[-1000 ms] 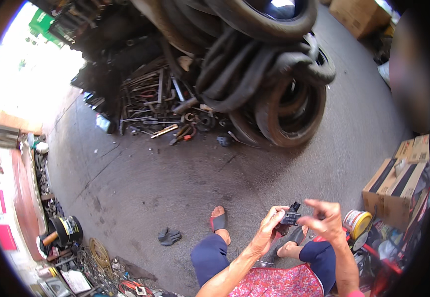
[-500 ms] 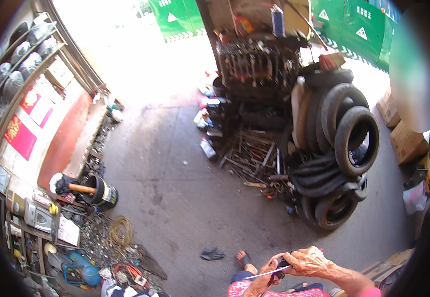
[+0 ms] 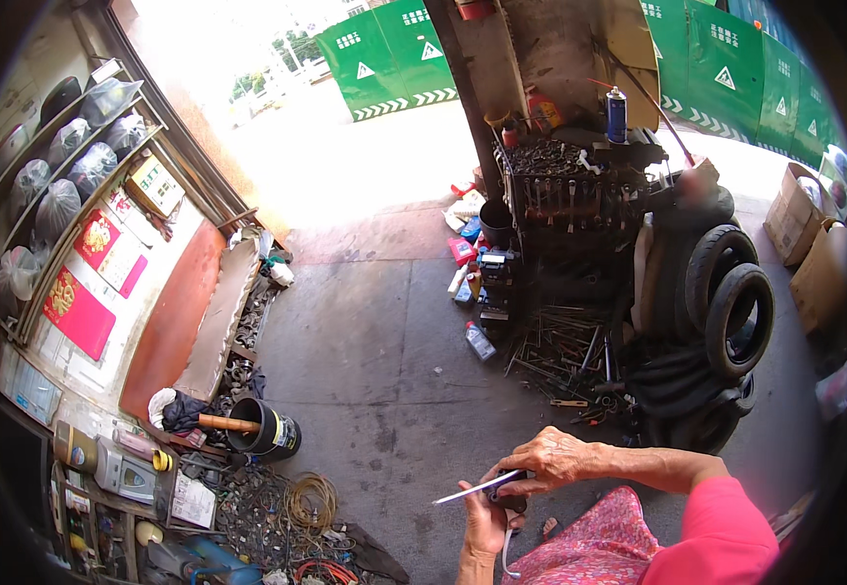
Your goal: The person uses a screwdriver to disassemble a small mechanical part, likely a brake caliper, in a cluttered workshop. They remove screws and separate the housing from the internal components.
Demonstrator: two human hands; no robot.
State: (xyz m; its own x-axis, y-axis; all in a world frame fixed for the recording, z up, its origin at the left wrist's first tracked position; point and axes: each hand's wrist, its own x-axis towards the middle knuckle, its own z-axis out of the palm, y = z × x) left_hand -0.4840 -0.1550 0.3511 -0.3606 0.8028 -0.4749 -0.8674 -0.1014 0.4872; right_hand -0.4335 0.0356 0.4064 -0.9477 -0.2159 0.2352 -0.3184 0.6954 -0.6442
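Both of my hands meet low in the view over a small dark object [image 3: 511,484] with a thin white strip [image 3: 462,493] sticking out to the left. My right hand [image 3: 552,456] comes from the right with bent fingers and grips the object from above. Below it, my left hand [image 3: 483,526] is closed around the lower side, thumb pointing up. A white, strap-like loop [image 3: 506,558] hangs beneath. The fingers cover much of the object, so its kind cannot be made out.
Stacked tyres [image 3: 740,322] stand at the right beside a dark tool rack [image 3: 570,200]. Bottles [image 3: 479,341] and metal rods lie on the floor [image 3: 374,351]. At left are bagged items on shelves [image 3: 14,214], a black bucket [image 3: 277,432] and a coiled hose [image 3: 309,502].
The view has shifted, so the surroundings appear farther right and mostly lower. My hands appear farther left and higher, still on the dark object. The glove on the floor is out of sight.
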